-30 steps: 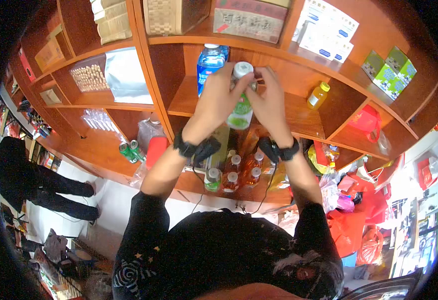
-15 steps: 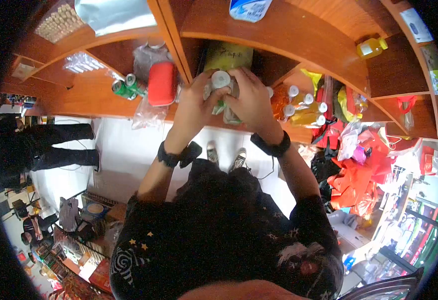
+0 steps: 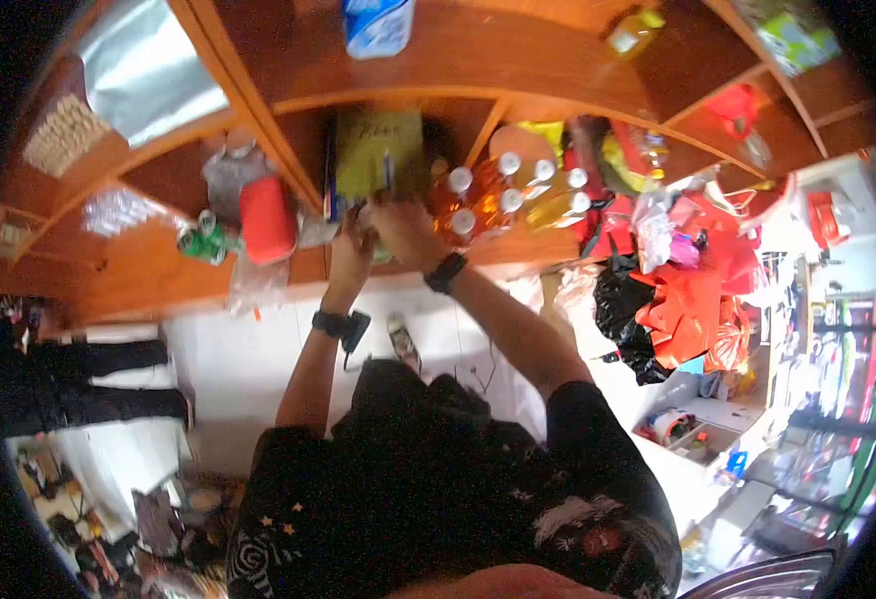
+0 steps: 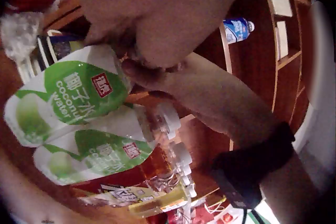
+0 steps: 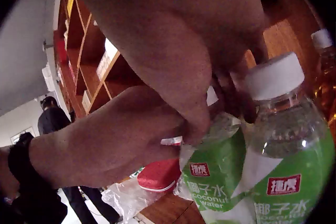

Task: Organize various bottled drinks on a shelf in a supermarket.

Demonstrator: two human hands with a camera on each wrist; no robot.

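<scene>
Two green-and-white coconut water bottles stand side by side. In the left wrist view one bottle [image 4: 79,95] has both hands at its neck, and the other bottle [image 4: 100,150] touches it, its white cap uncovered. My left hand [image 3: 351,258] and right hand [image 3: 403,232] meet low at the shelf's front. The right wrist view has the held bottle [image 5: 212,176] under the fingers of my right hand [image 5: 184,50], with my left hand [image 5: 152,121] coming from the left. Fingers curl round the neck and hide its cap. The second bottle [image 5: 289,155] stands beside the right fingers.
Orange and yellow drink bottles [image 3: 503,205] stand right of the hands. A yellow-green box [image 3: 378,150] is behind them. Left are a red case [image 3: 267,220] and green cans [image 3: 201,240]; a blue-labelled bottle [image 3: 378,25] stands on the shelf above. Red bags [image 3: 693,309] lie at the right.
Both hands have brought the coconut water bottle down from before the upper shelf to the lower shelf, beside the other one. The head view has tilted down and swung, blurring slightly.
</scene>
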